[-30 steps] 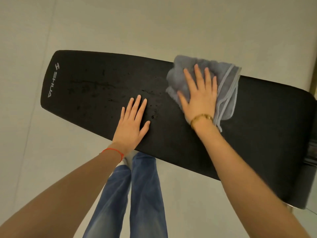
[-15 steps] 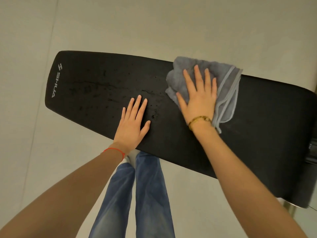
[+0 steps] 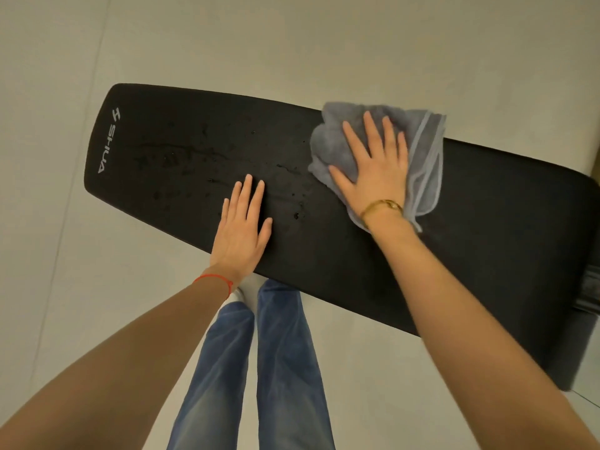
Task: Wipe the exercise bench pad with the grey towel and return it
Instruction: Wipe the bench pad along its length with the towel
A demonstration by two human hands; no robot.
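Observation:
The long black bench pad runs from upper left to lower right, with a white logo at its left end and dark wet spots across its middle. A crumpled grey towel lies on the pad's far edge. My right hand presses flat on the towel, fingers spread, a gold bracelet on the wrist. My left hand rests flat and open on the bare pad near its front edge, to the left of the towel, a red string on its wrist.
Pale floor surrounds the bench. My legs in blue jeans stand just in front of the pad's near edge. A dark part of the bench frame shows at the right border.
The view has shifted slightly, so the pad sits a little further right in the frame. Both hands and the towel keep nearly the same places on the pad.

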